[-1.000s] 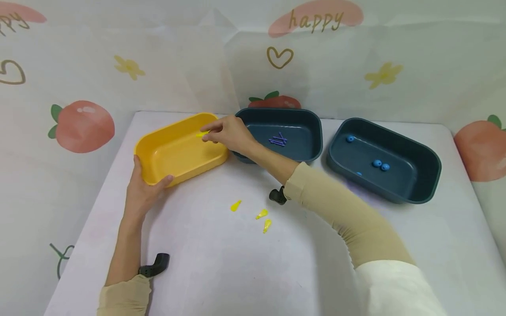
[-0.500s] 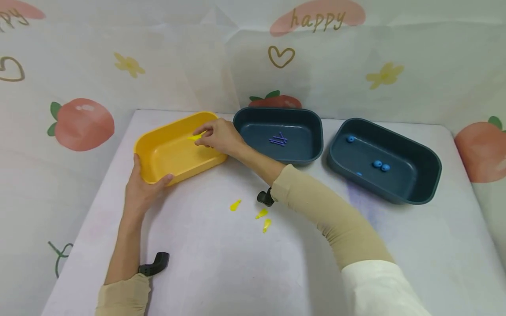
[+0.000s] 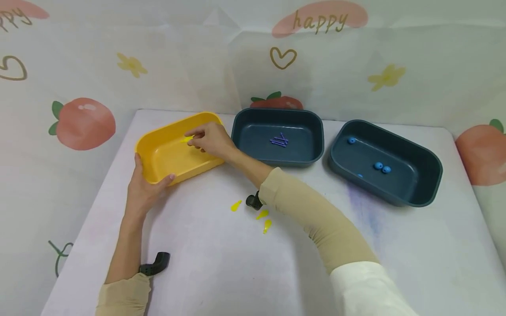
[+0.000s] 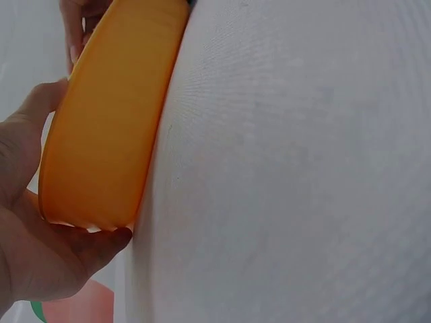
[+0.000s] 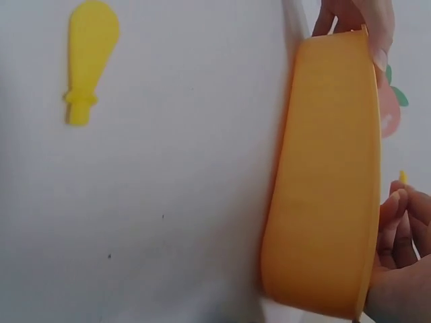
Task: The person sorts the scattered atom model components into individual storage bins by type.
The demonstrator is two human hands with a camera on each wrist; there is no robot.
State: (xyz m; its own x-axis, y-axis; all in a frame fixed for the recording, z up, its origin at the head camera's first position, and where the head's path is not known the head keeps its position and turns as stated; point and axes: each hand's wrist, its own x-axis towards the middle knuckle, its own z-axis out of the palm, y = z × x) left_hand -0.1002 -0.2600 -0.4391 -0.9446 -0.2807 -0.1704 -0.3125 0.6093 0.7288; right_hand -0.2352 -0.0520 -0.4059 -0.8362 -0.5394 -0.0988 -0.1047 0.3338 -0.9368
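My left hand grips the yellow plastic bin at its near left corner, thumb on the front rim and fingers against the left end. Over the bin's inside, my right hand pinches a small yellow plastic piece between thumb and fingertips. In the right wrist view only the tip of that yellow piece shows past the fingers. Three similar yellow paddle-shaped pieces lie on the white table, one seen close in the right wrist view with a collar and short stub at its narrow end.
Right of the yellow bin stands a dark blue bin with several thin purple sticks. Farther right, another dark blue bin holds several blue beads. A patterned cloth hangs behind the table.
My right hand has moved left with the yellow piece, from the bin's right end farther over its inside. The left hand keeps its grip on the bin.
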